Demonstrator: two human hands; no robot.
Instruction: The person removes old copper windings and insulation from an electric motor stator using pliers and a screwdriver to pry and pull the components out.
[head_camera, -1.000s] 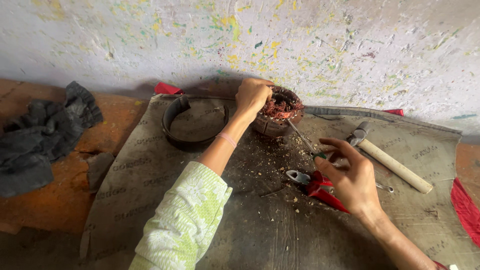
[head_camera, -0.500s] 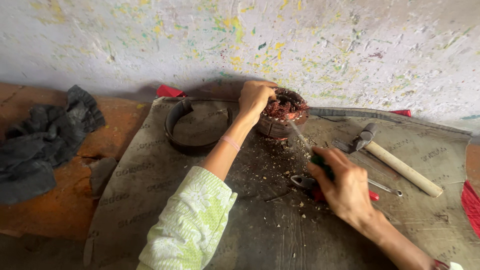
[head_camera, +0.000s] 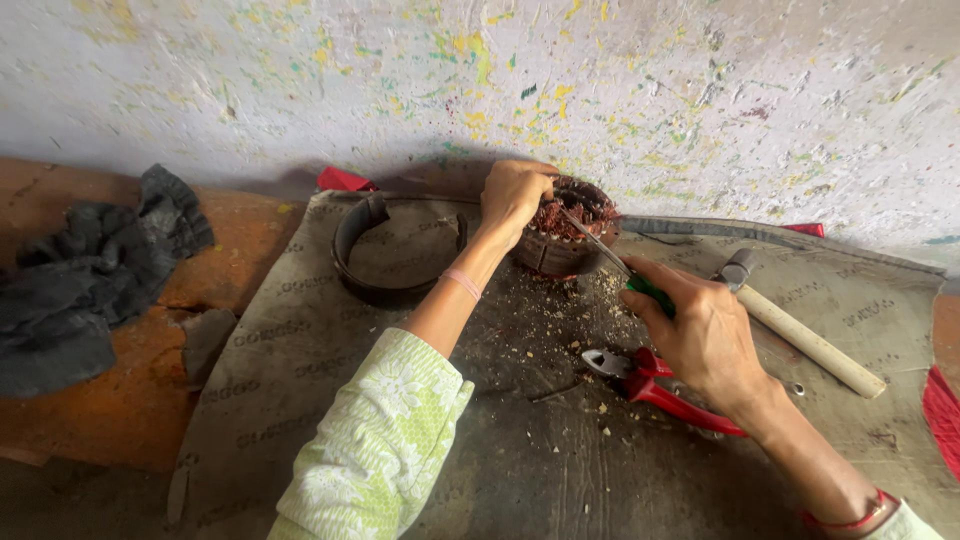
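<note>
1. I see the right hand (head_camera: 705, 335) now clenched around a green-handled screwdriver (head_camera: 610, 262). A second ago that hand was spread open, empty, above the red-handled pliers (head_camera: 655, 385); half a second ago it was closing on the green handle.
2. The screwdriver shaft now runs up and away from the right fingers, its tip resting in the reddish copper windings of the round motor stator (head_camera: 565, 235).
3. The left hand (head_camera: 512, 198) is unchanged across the three moments: fingers curled over the stator's near-left rim, gripping it against the mat (head_camera: 300, 400).
4. The stator sits just beyond the left fingertips, close to the paint-flecked wall (head_camera: 480, 80), beside the dark metal ring (head_camera: 390, 250), which lies left of the left wrist.
5. The pliers lie released on the mat, just under the right palm, jaws pointing left.
6. A wooden-handled hammer (head_camera: 800, 335) lies right of the right knuckles, untouched.
7. My reading: tool choice settled, prying at the windings looks about to begin; crumbs of debris already litter the mat between the hands.
8. A dark rag (head_camera: 90, 280) lies well left of both hands.
</note>
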